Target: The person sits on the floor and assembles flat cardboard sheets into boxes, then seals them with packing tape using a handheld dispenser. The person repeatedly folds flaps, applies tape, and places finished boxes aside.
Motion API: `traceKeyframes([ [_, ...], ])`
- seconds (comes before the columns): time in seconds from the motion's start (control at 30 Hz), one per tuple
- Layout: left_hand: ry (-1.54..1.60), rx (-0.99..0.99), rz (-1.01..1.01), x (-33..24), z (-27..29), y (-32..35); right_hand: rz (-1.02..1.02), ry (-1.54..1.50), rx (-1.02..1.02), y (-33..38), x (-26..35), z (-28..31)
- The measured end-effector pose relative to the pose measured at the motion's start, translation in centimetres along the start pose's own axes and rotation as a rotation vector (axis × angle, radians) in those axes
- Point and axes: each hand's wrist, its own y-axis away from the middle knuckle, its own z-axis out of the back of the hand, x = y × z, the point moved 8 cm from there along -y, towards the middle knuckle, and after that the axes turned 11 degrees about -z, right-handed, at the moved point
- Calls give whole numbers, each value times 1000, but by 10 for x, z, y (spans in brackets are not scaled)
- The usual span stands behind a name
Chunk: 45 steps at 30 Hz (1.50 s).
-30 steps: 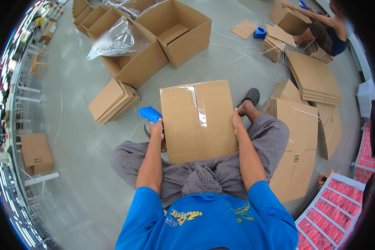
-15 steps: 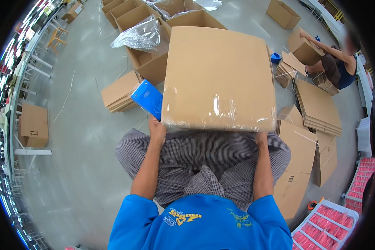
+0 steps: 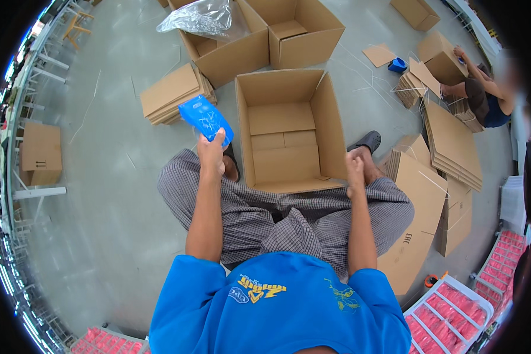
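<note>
An open cardboard box [image 3: 283, 121] stands upright on the floor between my legs, its inside bare and its bottom flaps folded together. My left hand [image 3: 211, 150] is closed around a blue tape dispenser [image 3: 203, 116], held up just left of the box. My right hand [image 3: 356, 171] is beside the box's near right corner, by its outer side. Its fingers are slightly blurred, and whether they touch the cardboard is unclear.
Open boxes [image 3: 307, 47] stand beyond, one with clear plastic [image 3: 197, 17] in it. Flat cardboard stacks lie at left [image 3: 171, 97] and right [image 3: 416, 206]. A co-worker [image 3: 484, 91] handles a box [image 3: 439, 56] at far right. Racks with pink packets [image 3: 448, 310] stand near right.
The box, earlier raised on its side with its taped bottom facing me, now stands with its opening up. My left hand has lifted the tape dispenser; my right hand has moved up slightly.
</note>
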Motion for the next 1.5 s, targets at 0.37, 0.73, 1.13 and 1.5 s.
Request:
traceKeyframes([
  [0.37,181,100,-217,-83,53,16,359,608,-478,-40,8,58],
  [0.73,176,76,-133,-87,49,14,408,565,-568,-103,140,125],
  [1.13,-241,244,-20,-85,-3,-2,515,773,-645,-223,187,119],
  [1.5,-1271,965,-188,126,-51,-183,403,833,-580,-234,183,133],
])
